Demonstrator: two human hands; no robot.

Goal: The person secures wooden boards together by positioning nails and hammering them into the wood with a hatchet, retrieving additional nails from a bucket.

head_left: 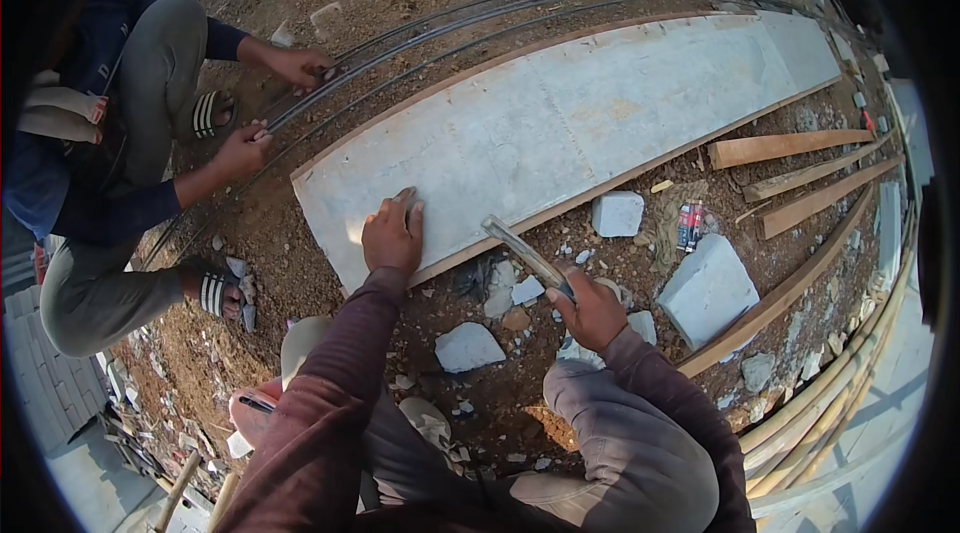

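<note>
A long pale board (520,133) with a brown wooden rim lies across the ground in front of me. My left hand (393,238) rests on its near left end, fingers bent together around a small greyish stub whose kind I cannot make out. In my right hand (592,316) is a hammer (525,251), gripped by its handle. The pale metal end of the hammer points up and left, over the board's near edge. Below that edge lie white broken blocks (470,347).
At the left a crouching person's hands (240,151) hold long dark rods (430,28) that run behind the board. Wooden strips (790,147), a large white block (708,291) and a small red package (689,225) lie at right. Bamboo poles (850,363) curve along the right side.
</note>
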